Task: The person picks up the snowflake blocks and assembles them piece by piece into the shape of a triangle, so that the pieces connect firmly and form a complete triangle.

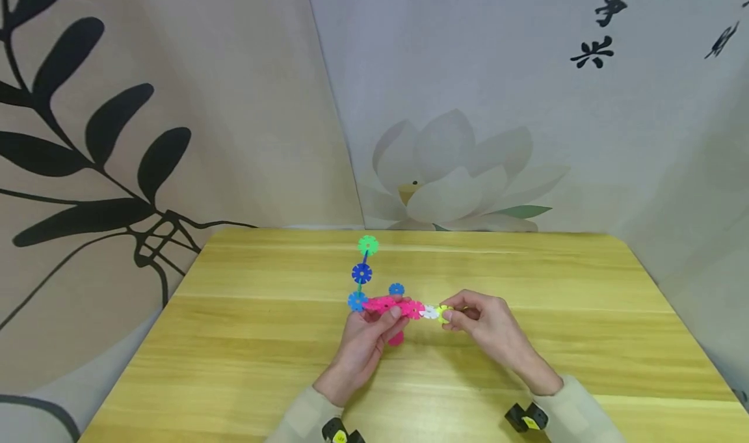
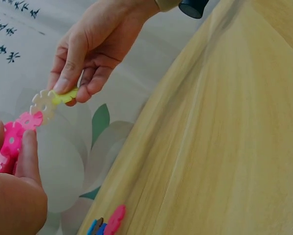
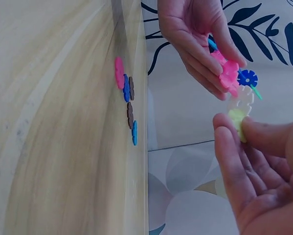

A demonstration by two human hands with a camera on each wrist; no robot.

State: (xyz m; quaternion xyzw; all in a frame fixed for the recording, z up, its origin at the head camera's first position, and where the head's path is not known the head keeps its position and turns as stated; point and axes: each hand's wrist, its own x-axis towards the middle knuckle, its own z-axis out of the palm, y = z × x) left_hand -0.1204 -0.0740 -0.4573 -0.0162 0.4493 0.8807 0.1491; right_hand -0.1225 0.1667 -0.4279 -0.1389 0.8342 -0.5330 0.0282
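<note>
My left hand (image 1: 364,340) holds a row of pink snowflake discs (image 1: 414,309), thumb on top and fingers beneath. From the row's left end a chain rises toward the back: a light blue disc (image 1: 357,301), a dark blue disc (image 1: 361,273) and a green disc (image 1: 368,245), with thin edge-on discs between them. At the right end a white disc (image 1: 430,312) joins the pink ones. Its outer side meets a yellow disc (image 2: 64,96), which my right hand (image 1: 497,332) pinches between thumb and fingers. Part of the pink row is hidden by the left hand.
Several loose discs lie on the wooden table (image 1: 234,365) under and behind the hands: a pink disc (image 3: 119,73), a dark blue disc (image 3: 126,88), a brown disc (image 3: 130,115) and a light blue disc (image 3: 134,132). A printed backdrop (image 1: 263,105) stands behind the table.
</note>
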